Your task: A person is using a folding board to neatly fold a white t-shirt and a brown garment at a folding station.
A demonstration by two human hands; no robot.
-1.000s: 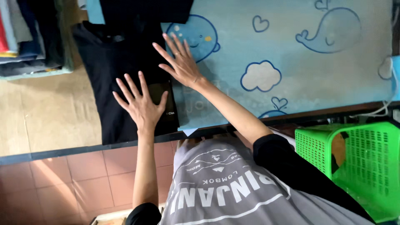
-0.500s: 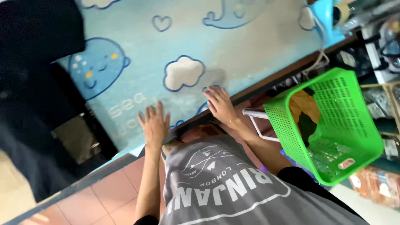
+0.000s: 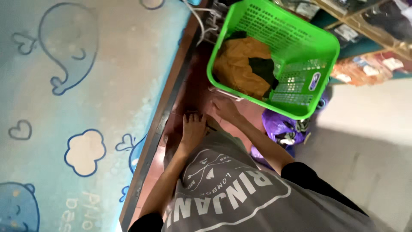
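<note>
Tiled floor (image 3: 193, 92); both hands open, empty, near green basket (image 3: 300, 47).

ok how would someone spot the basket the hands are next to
Start from the blue cartoon-print mat and cross its dark edge to the floor. Just past the right hand sits a bright green plastic basket, tilted, with perforated walls and mustard and dark cloth inside, unlike the purple bag below it.

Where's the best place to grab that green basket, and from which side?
Grip the green basket by its near rim, probably best, coming from the right hand side below it. It sits tilted with the open top in view, and that rim edge is bare, while clothes fill the far end.
</note>
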